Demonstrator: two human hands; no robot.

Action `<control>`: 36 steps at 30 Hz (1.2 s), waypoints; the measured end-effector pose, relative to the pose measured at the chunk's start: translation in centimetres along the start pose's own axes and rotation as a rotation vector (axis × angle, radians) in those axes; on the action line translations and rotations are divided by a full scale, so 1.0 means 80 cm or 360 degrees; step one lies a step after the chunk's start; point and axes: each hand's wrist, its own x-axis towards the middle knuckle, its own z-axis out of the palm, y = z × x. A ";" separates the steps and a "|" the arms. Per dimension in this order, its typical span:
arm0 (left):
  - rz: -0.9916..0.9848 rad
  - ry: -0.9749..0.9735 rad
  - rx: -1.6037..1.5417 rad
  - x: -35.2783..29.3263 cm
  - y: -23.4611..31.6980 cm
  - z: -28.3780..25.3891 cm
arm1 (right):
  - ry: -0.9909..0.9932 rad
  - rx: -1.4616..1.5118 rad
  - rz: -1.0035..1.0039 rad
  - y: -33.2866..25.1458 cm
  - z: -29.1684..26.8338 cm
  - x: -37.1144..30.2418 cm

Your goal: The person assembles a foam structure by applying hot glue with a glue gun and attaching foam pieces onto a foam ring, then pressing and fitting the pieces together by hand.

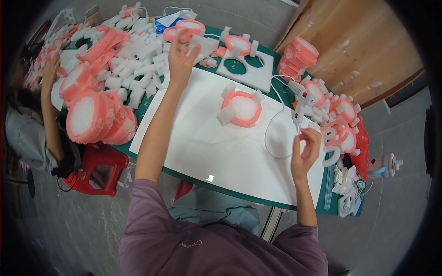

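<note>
My left hand (181,57) reaches to the far side of the table, fingers spread beside a pale foam piece (205,45), and nothing shows in its grasp. At the right, my right hand (306,152) has its fingers curled with a gap to the thumb. Just beyond its fingertips lies a white glue gun (301,103), its cable looping over the white board (207,152). On that board rests a pink foam ring (243,109) with a white centre and several small white foam blocks around its rim.
Loose white foam blocks (138,69) heap at the far left, near stacked pink rings (90,117). A white foam sheet with round holes (262,76) lies at the back. More pink rings (298,57) stand at right. Another person's arm (49,92) and a red stool (106,165) are at left.
</note>
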 end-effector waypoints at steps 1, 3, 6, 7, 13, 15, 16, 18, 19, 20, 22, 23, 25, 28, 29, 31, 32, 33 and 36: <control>-0.0227 -0.0232 -0.0053 -0.008 0.009 0.010 | -0.0028 0.0036 -0.0018 -0.004 0.006 0.005; -0.0452 -0.0477 -0.0100 -0.023 0.022 0.020 | -0.0128 0.0190 0.0009 -0.015 0.024 0.018; -0.0573 -0.1106 -0.0214 -0.043 0.026 0.035 | -0.0339 0.0544 0.0236 -0.031 0.052 0.035; -0.0652 -0.1221 -0.0287 -0.049 0.029 0.037 | -0.0329 0.0543 0.0238 -0.036 0.062 0.039; -0.0716 -0.1367 -0.0374 -0.061 0.029 0.050 | -0.0425 0.0987 0.0576 -0.029 0.082 0.054; -0.0653 -0.1328 -0.0383 -0.058 0.024 0.048 | -0.0379 0.0888 0.0492 -0.023 0.075 0.059; -0.0620 -0.1199 -0.0305 -0.054 0.020 0.048 | -0.0276 0.0867 0.0476 -0.025 0.071 0.063; -0.0584 -0.0973 -0.0027 -0.047 0.004 0.040 | -0.0324 0.0567 0.0255 -0.011 0.058 0.067; -0.0592 -0.0964 -0.0031 -0.046 -0.004 0.036 | -0.0362 0.0268 0.0028 -0.005 0.050 0.068; -0.0562 -0.0931 0.0221 -0.045 -0.012 0.031 | -0.0414 0.0110 -0.0078 -0.007 0.043 0.070; -0.0568 -0.0974 0.0684 -0.046 -0.026 0.022 | -0.0565 0.0029 -0.0199 -0.001 0.033 0.065; -0.0575 -0.0967 0.0679 -0.048 -0.032 0.017 | -0.0703 -0.0046 -0.0323 0.002 0.029 0.062; -0.0841 -0.1335 0.0980 -0.053 -0.034 0.015 | -0.0918 -0.0080 -0.0317 0.014 0.024 0.050; -0.0869 -0.1428 0.1099 -0.061 -0.033 0.018 | -0.1225 -0.0119 -0.0286 0.017 0.023 0.037; -0.0846 -0.1452 0.1165 -0.063 -0.031 0.019 | -0.1321 -0.0130 -0.0260 0.017 0.025 0.033; -0.0859 -0.1454 0.1163 -0.065 -0.027 0.024 | -0.1322 -0.0167 -0.0208 0.020 0.029 0.026; -0.0870 -0.1452 0.1164 -0.067 -0.026 0.026 | -0.1322 -0.0150 -0.0165 0.023 0.031 0.024; -0.0867 -0.1452 0.1166 -0.068 -0.026 0.025 | -0.1321 -0.0133 -0.0130 0.024 0.034 0.023; -0.0779 -0.1456 0.1097 -0.073 -0.031 0.023 | -0.1317 -0.0117 -0.0140 0.028 0.041 0.021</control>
